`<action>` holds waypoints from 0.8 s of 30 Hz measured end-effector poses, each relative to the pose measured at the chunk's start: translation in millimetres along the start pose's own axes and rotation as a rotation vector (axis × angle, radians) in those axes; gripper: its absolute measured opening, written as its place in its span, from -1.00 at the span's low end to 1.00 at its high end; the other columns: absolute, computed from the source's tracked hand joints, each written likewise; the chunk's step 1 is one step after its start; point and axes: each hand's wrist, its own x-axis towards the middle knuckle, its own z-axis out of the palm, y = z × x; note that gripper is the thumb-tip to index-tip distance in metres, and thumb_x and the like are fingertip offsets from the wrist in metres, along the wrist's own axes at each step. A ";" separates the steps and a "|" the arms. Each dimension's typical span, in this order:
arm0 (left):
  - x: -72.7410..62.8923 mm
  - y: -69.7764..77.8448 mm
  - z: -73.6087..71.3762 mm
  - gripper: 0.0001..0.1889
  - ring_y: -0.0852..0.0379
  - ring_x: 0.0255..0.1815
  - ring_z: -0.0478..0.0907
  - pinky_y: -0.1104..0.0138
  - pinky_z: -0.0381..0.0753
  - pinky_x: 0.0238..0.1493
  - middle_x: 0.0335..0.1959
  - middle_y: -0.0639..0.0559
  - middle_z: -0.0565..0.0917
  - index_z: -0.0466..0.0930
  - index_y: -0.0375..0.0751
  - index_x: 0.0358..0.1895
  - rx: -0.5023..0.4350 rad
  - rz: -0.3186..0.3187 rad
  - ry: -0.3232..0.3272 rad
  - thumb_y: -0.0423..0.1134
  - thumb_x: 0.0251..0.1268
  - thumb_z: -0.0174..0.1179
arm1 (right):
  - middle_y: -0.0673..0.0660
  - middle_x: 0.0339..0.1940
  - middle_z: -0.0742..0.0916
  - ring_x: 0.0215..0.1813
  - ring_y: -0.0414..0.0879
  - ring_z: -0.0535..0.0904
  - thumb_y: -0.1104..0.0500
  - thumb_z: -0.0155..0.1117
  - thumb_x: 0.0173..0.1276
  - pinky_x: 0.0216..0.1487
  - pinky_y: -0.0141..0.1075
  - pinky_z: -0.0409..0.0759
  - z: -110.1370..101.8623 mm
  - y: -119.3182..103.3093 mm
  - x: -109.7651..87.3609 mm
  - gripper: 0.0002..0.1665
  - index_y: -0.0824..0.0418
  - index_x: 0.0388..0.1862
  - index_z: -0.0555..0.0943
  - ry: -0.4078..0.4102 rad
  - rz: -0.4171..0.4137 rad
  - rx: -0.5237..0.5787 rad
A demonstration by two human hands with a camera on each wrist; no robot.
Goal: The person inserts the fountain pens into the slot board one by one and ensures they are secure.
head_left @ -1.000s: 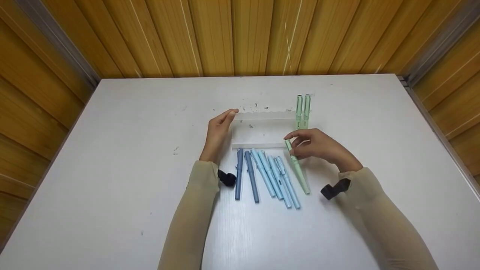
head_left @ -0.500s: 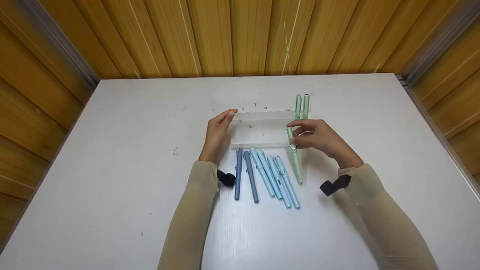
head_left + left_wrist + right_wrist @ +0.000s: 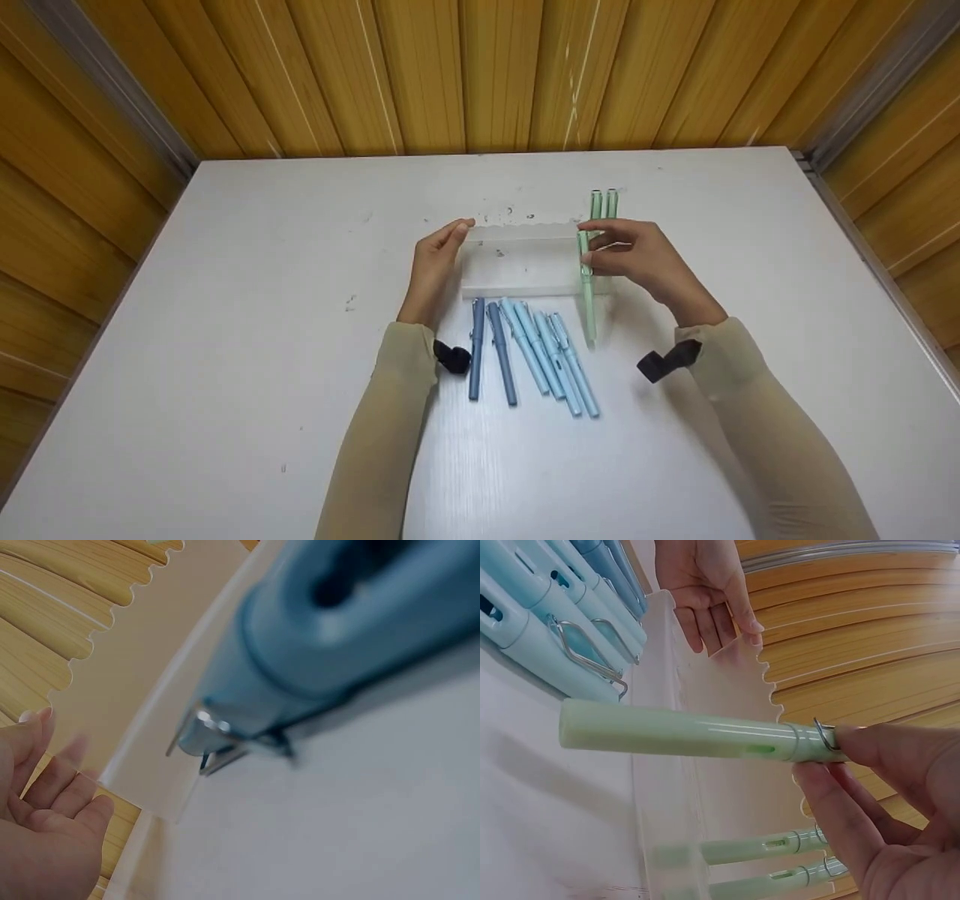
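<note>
My left hand (image 3: 439,255) grips the left end of a translucent pen rack (image 3: 521,291) with a scalloped back edge, thumb and fingers on either side of its sheet. In my right hand (image 3: 634,251), thumb and fingertips pinch a light green pen (image 3: 675,727) by its clipped cap. The pen hangs over the rack's right part, its barrel end toward the front. Two more green pens (image 3: 772,844) lie in the rack at its right end, partly hidden behind the right hand in the head view.
In front of the rack lie several light blue pens (image 3: 531,349) with metal clips. Two darker blue pens (image 3: 503,356) lie to their left, near the left wrist. A wood-patterned wall (image 3: 495,75) stands behind the white table (image 3: 262,337).
My right hand has moved away from me, lifting the green pen from beside the light blue pens to over the rack and turning it straighter. The left hand keeps its hold.
</note>
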 end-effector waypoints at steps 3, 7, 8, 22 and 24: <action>-0.2 -0.2 0.0 -0.56 0.17 0.40 0.34 0.28 0.27 0.45 0.28 0.10 0.53 0.58 0.01 0.18 -0.007 0.000 -0.002 0.12 0.37 0.07 | 0.19 -0.03 0.65 -0.08 -0.17 0.66 0.15 0.41 0.24 -0.11 -0.38 0.69 -1.0 -2.0 2.3 -0.41 0.10 0.27 0.53 0.021 -0.014 0.009; -0.4 -0.2 0.2 -0.56 0.17 0.40 0.35 0.28 0.26 0.45 0.28 0.11 0.54 0.59 0.02 0.18 -0.004 0.001 0.000 0.12 0.37 0.07 | 0.19 -0.02 0.65 -0.10 -0.20 0.66 0.16 0.39 0.25 -0.11 -0.40 0.69 -2.5 -4.5 4.8 -0.40 0.11 0.29 0.51 0.051 -0.045 0.019; -0.5 -0.3 0.2 -0.56 0.17 0.40 0.34 0.27 0.26 0.45 0.28 0.11 0.54 0.58 0.02 0.18 -0.004 0.000 0.000 0.13 0.37 0.07 | 0.18 -0.02 0.65 -0.10 -0.20 0.66 0.17 0.38 0.26 -0.11 -0.40 0.68 -2.7 -5.0 5.3 -0.41 0.11 0.29 0.51 0.061 -0.053 0.023; -5.2 10.6 -2.0 -0.60 0.14 0.42 0.32 0.30 0.24 0.46 0.30 0.02 0.51 0.56 -0.12 0.20 -0.079 -0.028 -0.039 -0.02 0.43 0.06 | 0.09 -0.06 0.64 -0.08 -0.21 0.65 0.24 0.33 0.30 -0.05 -0.43 0.66 -1.7 -11.5 10.1 -0.46 0.09 0.27 0.53 0.202 -0.131 0.107; -5.4 11.7 -2.3 -0.60 0.12 0.43 0.31 0.29 0.23 0.46 0.31 -0.01 0.50 0.55 -0.14 0.21 -0.075 -0.031 -0.041 -0.05 0.44 0.05 | 0.09 -0.05 0.64 -0.06 -0.20 0.64 0.24 0.32 0.30 -0.04 -0.44 0.66 -1.7 -11.5 10.8 -0.47 0.07 0.27 0.53 0.220 -0.136 0.103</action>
